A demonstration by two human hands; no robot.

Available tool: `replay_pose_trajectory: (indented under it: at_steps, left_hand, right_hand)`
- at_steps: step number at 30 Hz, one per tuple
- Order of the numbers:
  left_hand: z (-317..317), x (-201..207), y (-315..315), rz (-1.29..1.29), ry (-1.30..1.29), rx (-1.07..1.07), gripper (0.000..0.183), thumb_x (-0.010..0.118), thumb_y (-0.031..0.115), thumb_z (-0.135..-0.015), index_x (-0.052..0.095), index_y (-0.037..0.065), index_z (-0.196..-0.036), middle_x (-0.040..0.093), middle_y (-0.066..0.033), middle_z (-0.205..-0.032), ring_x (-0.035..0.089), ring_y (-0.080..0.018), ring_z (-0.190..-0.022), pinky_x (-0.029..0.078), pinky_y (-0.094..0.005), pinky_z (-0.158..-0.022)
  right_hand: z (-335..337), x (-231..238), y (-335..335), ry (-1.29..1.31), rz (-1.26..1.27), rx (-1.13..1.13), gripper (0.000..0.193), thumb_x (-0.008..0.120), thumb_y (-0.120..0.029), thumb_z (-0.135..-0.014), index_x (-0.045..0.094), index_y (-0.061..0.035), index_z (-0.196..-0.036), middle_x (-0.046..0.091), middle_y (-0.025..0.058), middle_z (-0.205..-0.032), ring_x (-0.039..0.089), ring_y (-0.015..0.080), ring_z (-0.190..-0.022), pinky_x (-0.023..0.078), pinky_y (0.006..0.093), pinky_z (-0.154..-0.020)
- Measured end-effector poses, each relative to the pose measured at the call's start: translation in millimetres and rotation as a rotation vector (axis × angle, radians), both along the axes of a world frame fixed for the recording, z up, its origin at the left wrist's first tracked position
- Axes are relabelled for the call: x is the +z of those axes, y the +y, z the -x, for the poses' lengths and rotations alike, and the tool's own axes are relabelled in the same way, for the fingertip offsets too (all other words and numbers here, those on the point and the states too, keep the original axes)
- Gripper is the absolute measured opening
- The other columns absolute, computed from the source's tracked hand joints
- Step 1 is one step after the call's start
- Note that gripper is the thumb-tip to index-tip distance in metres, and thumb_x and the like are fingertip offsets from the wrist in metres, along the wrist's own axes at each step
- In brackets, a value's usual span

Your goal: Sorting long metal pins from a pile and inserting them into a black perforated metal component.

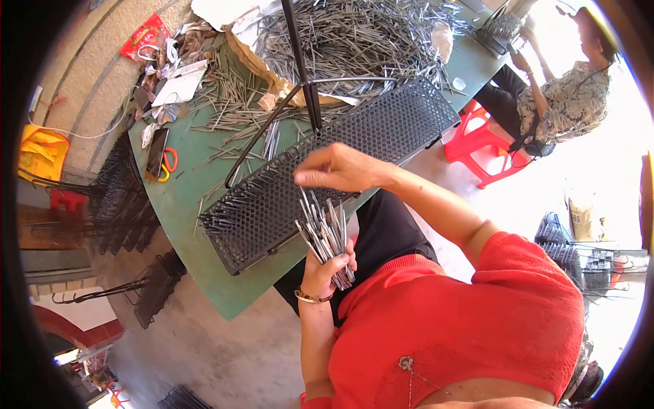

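My left hand (pixel 320 274) is closed around a bundle of thin grey metal rods (pixel 324 230), which fan out upward from the fist. Just above their tips is my right hand (pixel 340 168), over the near side of a long black perforated rack (pixel 398 124). Its fingers are bent together and slightly smeared; whatever they pinch, if anything, is too small to make out. Several short rods (pixel 228 213) stand in the holes at the rack's left end, while the right part of the mesh shows bare holes.
A big heap of loose rods (pixel 340 37) covers the far side of the green table (pixel 235 290). A black metal frame (pixel 308 82) rises behind the rack. Scissors (pixel 168 162) and a phone (pixel 156 151) lie at the left. Another person (pixel 565 95) sits beyond a red stool (pixel 477 146).
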State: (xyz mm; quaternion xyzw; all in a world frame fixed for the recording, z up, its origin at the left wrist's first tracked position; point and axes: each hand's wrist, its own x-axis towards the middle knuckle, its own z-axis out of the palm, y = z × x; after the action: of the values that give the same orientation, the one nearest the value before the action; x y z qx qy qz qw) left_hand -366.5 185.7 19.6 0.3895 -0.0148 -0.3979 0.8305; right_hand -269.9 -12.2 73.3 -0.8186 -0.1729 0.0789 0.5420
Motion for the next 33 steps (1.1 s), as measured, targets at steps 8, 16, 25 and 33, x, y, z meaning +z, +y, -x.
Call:
replay_pose_trajectory:
  at_steps: [8,16,25,33]
  left_hand:
    - [1,-5,-5,-0.001,-0.075,-0.044,0.033,0.061,0.003,-0.073,0.051,0.001,-0.105,0.058,-0.0065,-0.084,0.058,-0.0141,-0.066,0.050,-0.0284,-0.060]
    - [2,-1,1,0.036,-0.002,-0.050,0.030,0.061,0.002,-0.072,0.050,0.002,-0.100,0.057,-0.0063,-0.084,0.057,-0.0135,-0.065,0.050,-0.0280,-0.059]
    - [-2,7,1,0.001,-0.060,-0.102,0.028,0.061,0.003,-0.073,0.050,0.001,-0.099,0.057,-0.0063,-0.084,0.057,-0.0133,-0.066,0.050,-0.0277,-0.060]
    - [8,3,-6,-0.016,-0.047,0.020,0.032,0.061,0.005,-0.075,0.051,-0.001,-0.105,0.058,-0.0080,-0.085,0.059,-0.0149,-0.067,0.051,-0.0270,-0.059]
  right_hand:
    - [21,-16,6,0.238,-0.161,-0.008,0.031,0.065,-0.028,-0.088,0.066,0.0027,-0.082,0.057,-0.0009,-0.062,0.047,0.0029,-0.061,0.041,0.0245,-0.054]
    - [25,-6,13,0.347,-0.183,-0.087,0.030,0.064,-0.029,-0.088,0.068,0.0007,-0.082,0.060,-0.0021,-0.065,0.051,0.0028,-0.063,0.043,0.0231,-0.056]
    - [46,-9,14,0.426,-0.339,-0.183,0.025,0.066,-0.027,-0.086,0.069,-0.0019,-0.084,0.062,-0.0013,-0.069,0.054,0.0049,-0.062,0.044,0.0224,-0.056]
    - [20,15,-6,0.109,-0.380,-0.309,0.023,0.061,-0.022,-0.091,0.064,-0.0006,-0.095,0.065,0.0014,-0.081,0.058,0.0053,-0.070,0.047,0.0219,-0.062]
